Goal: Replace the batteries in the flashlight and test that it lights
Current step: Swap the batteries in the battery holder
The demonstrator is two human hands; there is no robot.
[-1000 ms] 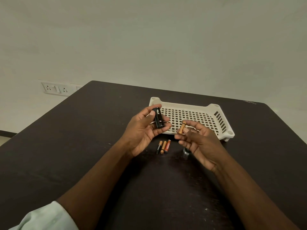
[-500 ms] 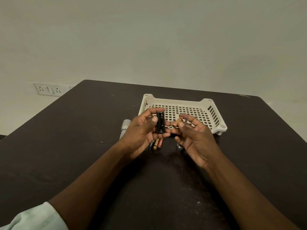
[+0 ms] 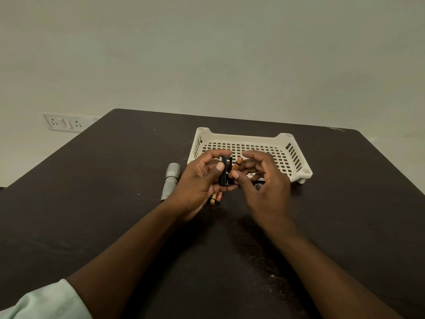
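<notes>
From the head camera, above a dark table (image 3: 92,215): two hands, one black battery holder (image 3: 225,171), one copper-and-black battery in hand (image 3: 236,165), at least two more batteries lying on the table (image 3: 216,198) partly hidden under the left hand, one silver flashlight body (image 3: 170,181), one round dark cap (image 3: 258,187), one white slotted tray (image 3: 246,137).

Left hand (image 3: 200,183) clasped round the battery holder, thumb on its near face, fingertips over its top; holder upright, long axis running away from the camera, raised over the table in front of the tray. Right hand (image 3: 264,180) pinching the single battery between thumb and fingers, tilted, upper end leaning right and away, lower end just beside the holder; contact between the two not clear.

Tray with nothing visible on the part of its floor not covered by the hands. Flashlight body lying flat to the left of the left hand, wider head end pointing away, long axis near parallel to the holder. Cap on the table just beside the tray's front edge, half hidden by the right hand. Wall socket plate (image 3: 63,122) at far left.
</notes>
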